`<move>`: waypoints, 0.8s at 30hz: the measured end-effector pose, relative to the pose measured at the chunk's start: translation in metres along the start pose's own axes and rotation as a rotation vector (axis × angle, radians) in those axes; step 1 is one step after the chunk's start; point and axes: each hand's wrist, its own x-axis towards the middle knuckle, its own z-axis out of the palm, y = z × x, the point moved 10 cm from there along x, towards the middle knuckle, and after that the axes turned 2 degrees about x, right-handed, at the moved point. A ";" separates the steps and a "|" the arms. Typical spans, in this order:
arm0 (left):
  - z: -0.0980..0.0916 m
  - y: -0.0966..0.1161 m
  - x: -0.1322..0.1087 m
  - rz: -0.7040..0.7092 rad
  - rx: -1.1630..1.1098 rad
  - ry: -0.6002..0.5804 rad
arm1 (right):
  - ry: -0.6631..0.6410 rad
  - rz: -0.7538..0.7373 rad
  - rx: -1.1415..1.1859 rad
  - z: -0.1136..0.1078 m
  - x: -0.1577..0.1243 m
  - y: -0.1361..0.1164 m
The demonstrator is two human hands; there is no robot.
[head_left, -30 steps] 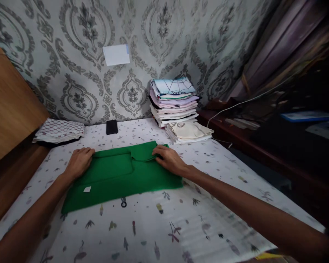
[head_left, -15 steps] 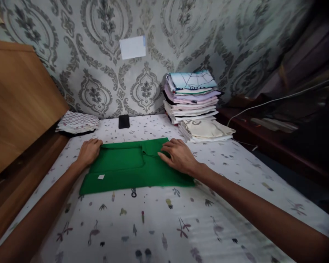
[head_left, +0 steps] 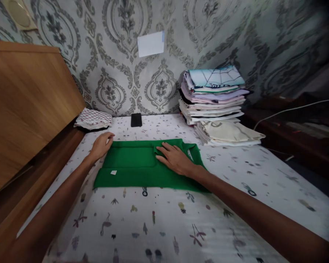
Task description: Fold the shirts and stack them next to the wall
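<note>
A folded green garment [head_left: 134, 168] lies flat on a white bedsheet [head_left: 164, 223] printed with small figures. My left hand [head_left: 101, 144] rests at the garment's far left corner, fingers loosely curled on the cloth edge. My right hand [head_left: 175, 159] lies flat on the middle of the garment, fingers stretched out toward the left, pressing on a folded flap. A small white tag [head_left: 113, 172] shows on the near left part of the cloth.
A tall stack of folded clothes [head_left: 214, 95] stands at the back right, with a cream folded piece [head_left: 230, 133] in front of it. A patterned folded cloth [head_left: 93, 118] and a black phone [head_left: 136, 119] lie by the wall. A wooden headboard [head_left: 24, 106] runs along the left.
My right hand has slid from the garment's right part toward its middle, and its fingers have flattened. The left hand stays at the far left corner. The view has shifted left.
</note>
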 end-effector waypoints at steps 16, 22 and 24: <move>0.037 -0.011 -0.016 0.000 -0.050 -0.154 | 0.074 0.018 -0.128 0.008 0.002 -0.004; 0.016 -0.002 -0.019 -0.001 0.345 -0.208 | 0.112 0.006 -0.106 0.005 0.000 -0.006; 0.009 0.008 -0.018 0.015 0.411 -0.189 | 0.120 0.009 -0.091 0.004 -0.001 -0.005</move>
